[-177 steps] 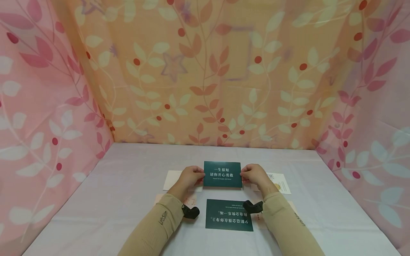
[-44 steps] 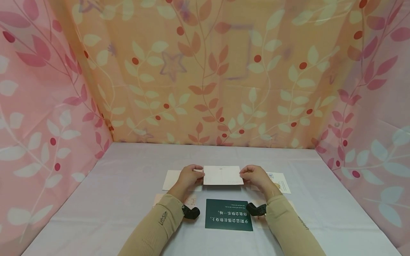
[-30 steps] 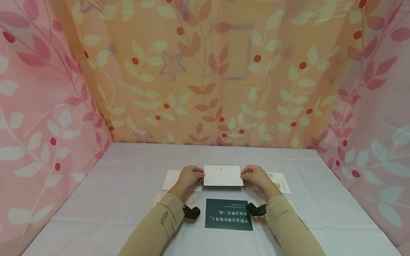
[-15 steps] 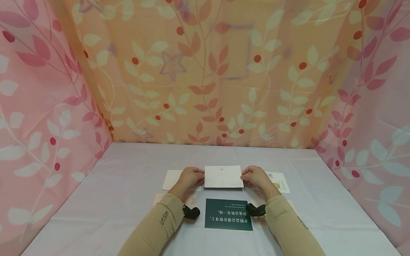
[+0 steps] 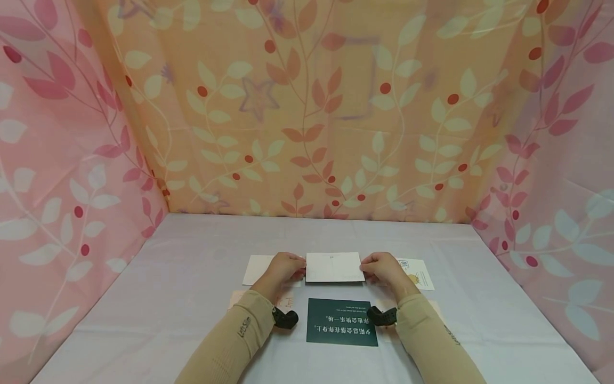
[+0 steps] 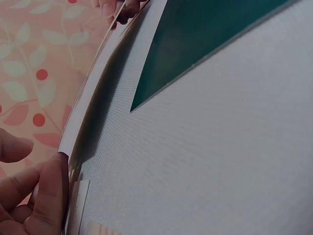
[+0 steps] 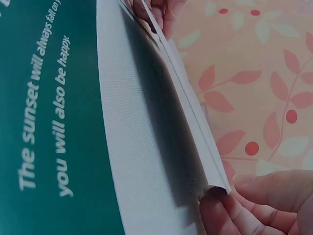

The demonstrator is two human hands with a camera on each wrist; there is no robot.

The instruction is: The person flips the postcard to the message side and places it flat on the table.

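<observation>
A postcard (image 5: 334, 268), its white back facing up, is held just above the table between both hands. My left hand (image 5: 285, 268) grips its left edge; in the left wrist view the fingers (image 6: 51, 196) are at the card's end and the thumb stands a little apart. My right hand (image 5: 384, 266) grips the right edge, with thumb and fingers (image 7: 217, 215) close about the card's corner in the right wrist view. Nearer the body lies a dark green postcard (image 5: 341, 322) with white lettering, upside down in the head view.
A cream card (image 5: 256, 270) lies partly under the left hand, with a pinkish card (image 5: 286, 300) below it. At right are a white card (image 5: 422, 273) with a yellow drawing and another card partly hidden by the right forearm. Patterned cloth walls (image 5: 307, 133) surround the white table (image 5: 201, 240).
Several seconds ago the held postcard showed its green lettered face; now its white back shows. Over the last second, both hands have lowered it slightly. The other cards have stayed put.
</observation>
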